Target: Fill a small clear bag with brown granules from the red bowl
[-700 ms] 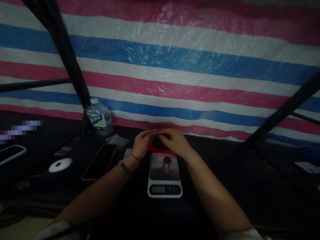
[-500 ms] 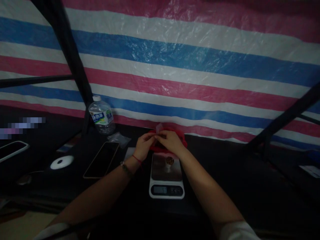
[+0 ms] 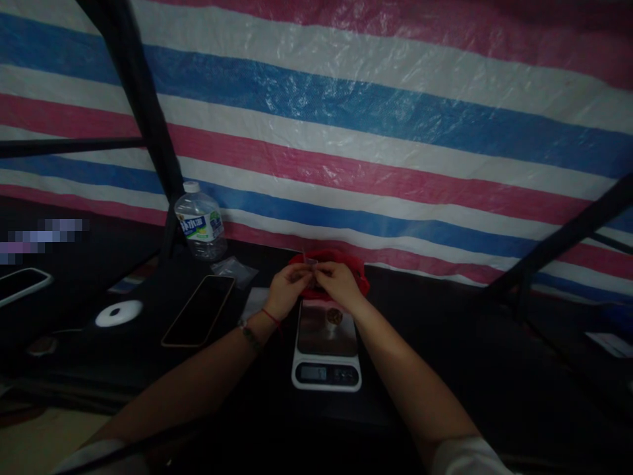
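Clear plastic piece (image 3: 310, 262), partly hidden

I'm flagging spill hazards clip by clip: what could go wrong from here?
The small cup of brown bits stands on the scale near the right hand; a dropped wrist might tip it. Brushing the scale could disturb its reading. The thin clear plastic, seemingly pinched between the fingertips of that hand and the left hand, might slip.

Just below the frame's centre, the right hand (image 3: 339, 284) has drawn closer to the left hand (image 3: 284, 293). The red plastic (image 3: 361, 274) shows more around them. The clear plastic (image 3: 310, 262) pinched between them, raised a moment ago, now sits lower.
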`<move>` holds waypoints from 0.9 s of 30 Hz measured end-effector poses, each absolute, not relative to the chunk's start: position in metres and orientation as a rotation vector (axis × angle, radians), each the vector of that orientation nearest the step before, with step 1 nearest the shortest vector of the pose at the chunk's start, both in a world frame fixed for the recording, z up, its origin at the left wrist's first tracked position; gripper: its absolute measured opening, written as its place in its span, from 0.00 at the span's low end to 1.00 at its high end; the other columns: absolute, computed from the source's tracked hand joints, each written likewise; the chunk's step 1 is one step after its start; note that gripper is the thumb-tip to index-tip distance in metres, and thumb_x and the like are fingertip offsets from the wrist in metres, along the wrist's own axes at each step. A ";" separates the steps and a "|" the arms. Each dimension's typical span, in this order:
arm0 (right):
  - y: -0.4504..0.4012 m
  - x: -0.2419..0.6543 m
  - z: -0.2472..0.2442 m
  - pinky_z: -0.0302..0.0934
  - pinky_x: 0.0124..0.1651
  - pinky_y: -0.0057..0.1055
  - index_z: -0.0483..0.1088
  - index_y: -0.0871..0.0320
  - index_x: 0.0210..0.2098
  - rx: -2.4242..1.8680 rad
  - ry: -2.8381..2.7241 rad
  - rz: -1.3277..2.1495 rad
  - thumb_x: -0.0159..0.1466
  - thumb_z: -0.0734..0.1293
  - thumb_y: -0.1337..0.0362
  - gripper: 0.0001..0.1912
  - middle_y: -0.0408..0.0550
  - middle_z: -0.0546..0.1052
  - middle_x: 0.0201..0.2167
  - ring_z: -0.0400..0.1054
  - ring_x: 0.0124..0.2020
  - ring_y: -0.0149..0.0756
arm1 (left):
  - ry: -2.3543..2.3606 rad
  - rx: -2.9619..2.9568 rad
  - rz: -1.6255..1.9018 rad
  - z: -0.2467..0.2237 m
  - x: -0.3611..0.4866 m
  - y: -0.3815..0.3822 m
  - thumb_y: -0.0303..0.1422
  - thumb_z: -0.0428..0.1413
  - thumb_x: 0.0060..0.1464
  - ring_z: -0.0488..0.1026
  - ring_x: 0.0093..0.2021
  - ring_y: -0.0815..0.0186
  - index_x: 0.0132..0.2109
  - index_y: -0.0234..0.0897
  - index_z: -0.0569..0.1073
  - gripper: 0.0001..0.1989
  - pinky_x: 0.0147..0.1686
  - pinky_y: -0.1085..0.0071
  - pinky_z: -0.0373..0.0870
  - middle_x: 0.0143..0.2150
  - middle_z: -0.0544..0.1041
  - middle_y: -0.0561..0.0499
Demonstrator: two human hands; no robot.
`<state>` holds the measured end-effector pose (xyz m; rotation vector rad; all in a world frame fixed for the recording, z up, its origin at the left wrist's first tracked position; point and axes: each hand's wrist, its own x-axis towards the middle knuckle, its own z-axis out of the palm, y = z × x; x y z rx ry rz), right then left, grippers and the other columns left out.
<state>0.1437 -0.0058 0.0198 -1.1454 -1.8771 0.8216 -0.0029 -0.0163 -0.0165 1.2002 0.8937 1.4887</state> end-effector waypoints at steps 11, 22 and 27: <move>-0.011 0.145 0.021 0.64 0.35 0.27 0.77 0.59 0.35 -1.209 -1.884 0.750 0.60 0.64 0.65 0.10 0.46 0.80 0.31 0.73 0.32 0.34 | 1.042 1.327 1.563 -0.015 0.004 -0.023 0.32 0.62 0.43 0.76 0.32 0.64 0.37 0.37 0.73 0.11 0.35 0.68 0.74 0.32 0.78 0.49; -0.012 0.144 0.022 0.62 0.34 0.26 0.78 0.59 0.35 -1.202 -1.909 0.752 0.61 0.65 0.60 0.12 0.47 0.80 0.31 0.73 0.32 0.35 | 1.081 1.383 1.624 -0.015 0.004 -0.023 0.31 0.61 0.43 0.75 0.31 0.65 0.36 0.38 0.69 0.11 0.34 0.69 0.71 0.31 0.77 0.51; -0.011 0.146 0.022 0.60 0.34 0.26 0.78 0.59 0.34 -1.225 -2.005 0.663 0.60 0.63 0.66 0.11 0.45 0.79 0.31 0.72 0.31 0.34 | 1.099 1.373 1.609 -0.015 0.004 -0.023 0.32 0.61 0.43 0.75 0.31 0.66 0.35 0.38 0.68 0.11 0.34 0.69 0.71 0.30 0.76 0.52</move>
